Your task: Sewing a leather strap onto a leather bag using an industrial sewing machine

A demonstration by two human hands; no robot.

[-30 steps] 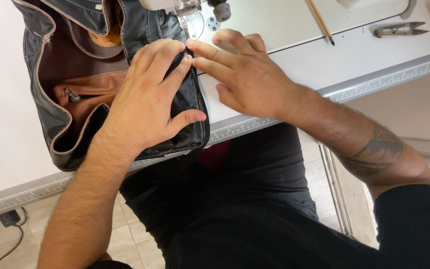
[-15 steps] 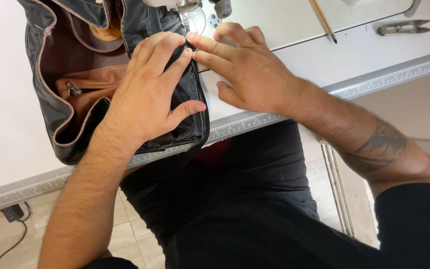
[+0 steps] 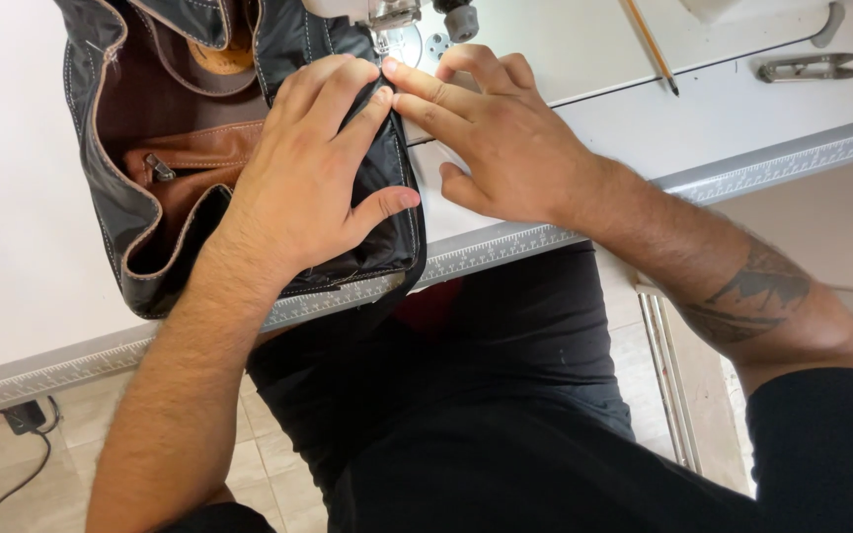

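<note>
A dark leather bag lies open on the white table, near its front edge and just under the needle of a sewing machine. Its outer skin is smooth and slightly glossy, edged with pale stitching; inside shows a brown lining and a tan pocket with a small metal zip pull. The left hand lies flat and spread, pressing the bag's right panel down. The right hand rests beside it, fingers extended onto the seam by the needle, grasping nothing. Farther right lie a thin pencil and metal thread snips. A printed ruler strip runs along the table's edge; below is a pale tiled floor.
</note>
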